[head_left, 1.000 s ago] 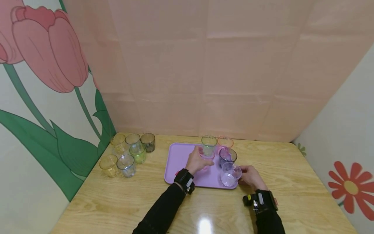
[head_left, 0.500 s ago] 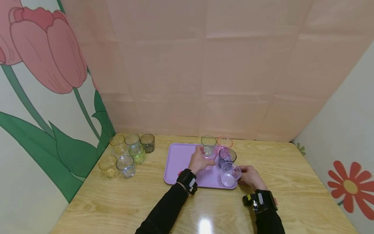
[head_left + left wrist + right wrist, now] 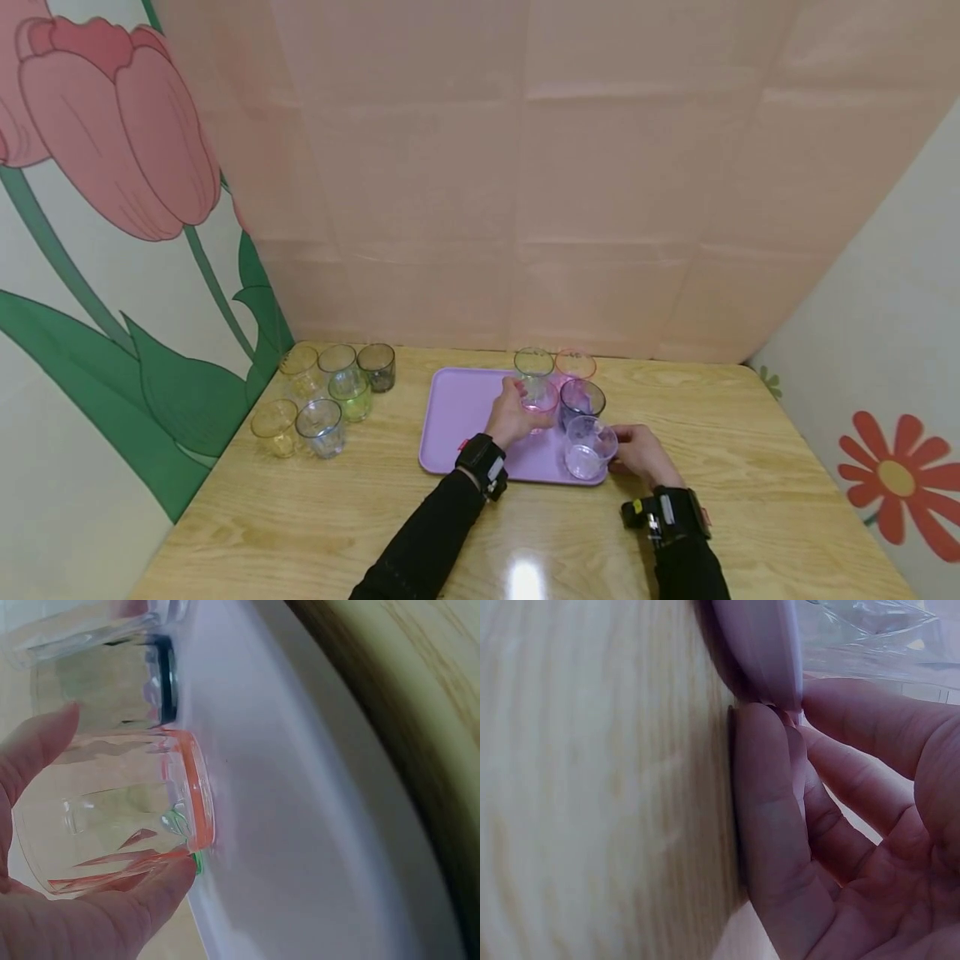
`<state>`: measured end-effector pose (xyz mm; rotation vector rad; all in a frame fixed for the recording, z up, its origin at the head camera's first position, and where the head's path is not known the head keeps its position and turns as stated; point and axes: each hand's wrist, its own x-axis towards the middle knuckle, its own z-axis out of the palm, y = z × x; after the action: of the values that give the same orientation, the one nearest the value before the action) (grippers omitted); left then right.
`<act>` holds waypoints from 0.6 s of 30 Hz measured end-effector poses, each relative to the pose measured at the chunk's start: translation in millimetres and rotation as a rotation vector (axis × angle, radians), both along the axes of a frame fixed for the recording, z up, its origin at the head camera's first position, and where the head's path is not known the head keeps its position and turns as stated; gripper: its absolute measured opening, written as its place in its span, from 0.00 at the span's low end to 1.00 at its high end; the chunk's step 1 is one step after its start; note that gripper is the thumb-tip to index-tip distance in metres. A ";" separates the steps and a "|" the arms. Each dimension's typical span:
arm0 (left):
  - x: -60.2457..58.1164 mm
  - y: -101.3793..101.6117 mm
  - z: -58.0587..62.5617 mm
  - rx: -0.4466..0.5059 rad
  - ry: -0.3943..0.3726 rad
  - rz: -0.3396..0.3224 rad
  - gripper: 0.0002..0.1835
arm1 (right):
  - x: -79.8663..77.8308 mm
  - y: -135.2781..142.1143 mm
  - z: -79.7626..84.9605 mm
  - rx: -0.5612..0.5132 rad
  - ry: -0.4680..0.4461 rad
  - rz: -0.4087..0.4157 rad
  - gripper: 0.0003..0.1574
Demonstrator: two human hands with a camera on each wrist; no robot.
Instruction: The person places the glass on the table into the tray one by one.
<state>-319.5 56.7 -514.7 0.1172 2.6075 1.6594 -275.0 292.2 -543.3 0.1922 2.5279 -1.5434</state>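
Observation:
My left hand [image 3: 517, 414] grips a clear glass with a pink tint [image 3: 541, 397], thumb and fingers on opposite sides. In the left wrist view the orange-pink base of this glass [image 3: 196, 791] is at the surface of the purple tray [image 3: 461, 417]; whether it touches cannot be told. My right hand [image 3: 641, 454] is at the tray's near right corner. The right wrist view has its thumb and fingers pinching the tray's rim [image 3: 776, 660]. Close by on the tray stand a clear glass [image 3: 588, 454], a dark purple glass [image 3: 582, 400], a green-rimmed glass [image 3: 534, 364] and a red-rimmed glass [image 3: 576, 364].
Several tinted glasses stand at the left of the wooden table [image 3: 300, 517]: amber glass [image 3: 276, 429], blue glass [image 3: 322, 429], green glass [image 3: 351, 396] and grey glass [image 3: 377, 368] among them. A pinkish sheet [image 3: 517, 183] covers the back; walls rise at both sides.
My left hand has shifted slightly to the right with the pink glass, bringing it nearer the dark purple glass. The right hand stays at the tray's corner.

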 end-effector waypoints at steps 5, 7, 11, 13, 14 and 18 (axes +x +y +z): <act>-1.8 0.1 0.0 -0.026 0.007 -0.001 0.46 | -1.4 0.9 1.3 0.009 0.000 0.004 0.16; -1.9 0.1 -0.2 -0.041 0.011 -0.005 0.46 | -1.5 0.9 1.8 0.012 -0.002 0.000 0.16; -1.9 0.2 -0.8 -0.053 0.009 -0.014 0.45 | -1.1 1.4 0.1 0.012 -0.004 -0.002 0.17; -1.8 0.5 -0.6 -0.049 0.002 -0.017 0.46 | -1.3 1.9 -0.7 0.012 0.000 -0.001 0.17; -1.8 0.8 -0.5 -0.050 0.000 -0.016 0.46 | -1.2 2.1 -1.0 0.012 0.002 0.000 0.18; -1.5 1.0 0.5 -0.060 -0.009 -0.015 0.46 | -1.0 1.3 -0.5 0.021 0.006 0.004 0.18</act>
<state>-321.0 57.7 -514.2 0.1265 2.6398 1.5715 -276.0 293.5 -543.8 0.1858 2.5488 -1.5186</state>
